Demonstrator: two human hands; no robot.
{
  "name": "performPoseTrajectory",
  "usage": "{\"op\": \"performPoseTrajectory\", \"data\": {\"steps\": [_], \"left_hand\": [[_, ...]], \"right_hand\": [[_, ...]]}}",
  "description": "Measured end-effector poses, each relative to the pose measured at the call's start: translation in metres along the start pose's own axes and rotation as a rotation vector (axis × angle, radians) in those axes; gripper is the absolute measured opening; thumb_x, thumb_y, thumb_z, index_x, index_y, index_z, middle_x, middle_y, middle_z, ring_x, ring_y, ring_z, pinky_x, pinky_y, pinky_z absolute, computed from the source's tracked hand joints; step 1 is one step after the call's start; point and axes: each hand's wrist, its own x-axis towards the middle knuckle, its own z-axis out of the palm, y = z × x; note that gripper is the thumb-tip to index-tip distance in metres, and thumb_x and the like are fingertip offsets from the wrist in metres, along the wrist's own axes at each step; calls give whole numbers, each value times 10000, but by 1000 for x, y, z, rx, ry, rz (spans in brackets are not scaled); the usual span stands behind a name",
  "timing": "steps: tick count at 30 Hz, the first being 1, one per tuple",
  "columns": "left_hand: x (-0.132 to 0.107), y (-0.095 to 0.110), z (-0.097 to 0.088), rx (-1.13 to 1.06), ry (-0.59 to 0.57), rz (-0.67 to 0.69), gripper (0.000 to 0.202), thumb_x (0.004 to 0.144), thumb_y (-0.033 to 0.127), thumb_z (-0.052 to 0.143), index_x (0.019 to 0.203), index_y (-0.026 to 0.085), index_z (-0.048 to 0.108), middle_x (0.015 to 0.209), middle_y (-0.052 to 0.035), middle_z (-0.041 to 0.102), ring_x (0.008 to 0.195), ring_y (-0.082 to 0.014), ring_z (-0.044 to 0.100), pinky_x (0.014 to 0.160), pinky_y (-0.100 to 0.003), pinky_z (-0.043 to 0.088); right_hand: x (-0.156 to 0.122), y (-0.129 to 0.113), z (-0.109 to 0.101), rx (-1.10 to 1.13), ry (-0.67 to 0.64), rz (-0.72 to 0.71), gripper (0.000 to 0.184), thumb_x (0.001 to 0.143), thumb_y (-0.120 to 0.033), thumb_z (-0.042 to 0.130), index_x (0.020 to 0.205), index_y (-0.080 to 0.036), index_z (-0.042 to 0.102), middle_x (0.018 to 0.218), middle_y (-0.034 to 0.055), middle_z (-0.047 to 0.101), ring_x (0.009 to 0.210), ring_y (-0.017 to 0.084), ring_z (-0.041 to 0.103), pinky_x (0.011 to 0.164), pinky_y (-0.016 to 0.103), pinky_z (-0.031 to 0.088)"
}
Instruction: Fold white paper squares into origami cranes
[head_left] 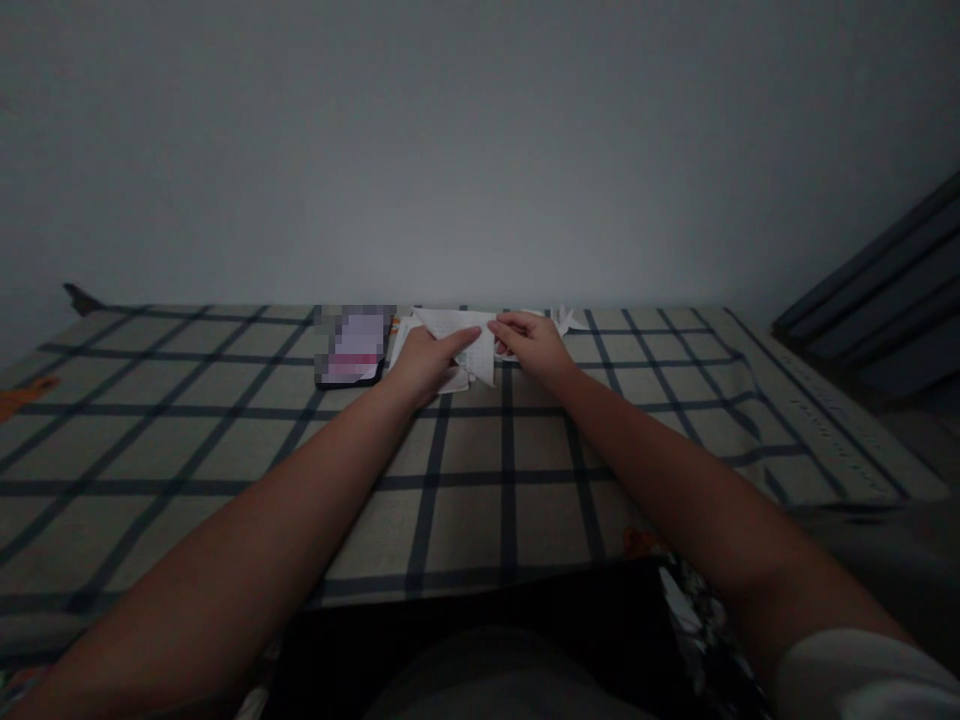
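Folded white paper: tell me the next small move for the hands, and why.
Probably slide the index finger of the left hand along the fold to crease it: that finger lies across the folded white paper, while the right hand pinches its right edge on the checked cloth.

Both hands meet on a folded white paper [463, 345]: the left hand [426, 362] presses it with a forefinger, the right hand [534, 343] pinches its edge. A phone [351, 348] lies just left of the left hand on the checked cloth [225, 440].
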Motion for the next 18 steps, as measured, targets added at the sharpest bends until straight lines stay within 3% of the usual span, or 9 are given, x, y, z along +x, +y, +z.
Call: {"op": "performPoseTrajectory", "data": {"steps": [18], "left_hand": [[2,-1,-1,9,9,-26,450,654,348,892,1033,142,761,1150,-158,764,962,-275,747,882,-397,578]], "right_hand": [[-2,-4,-1,-56,-6,5,213,884,-344,644,877,-145,722,702,10,660,600,102,560,617,247,478]]}}
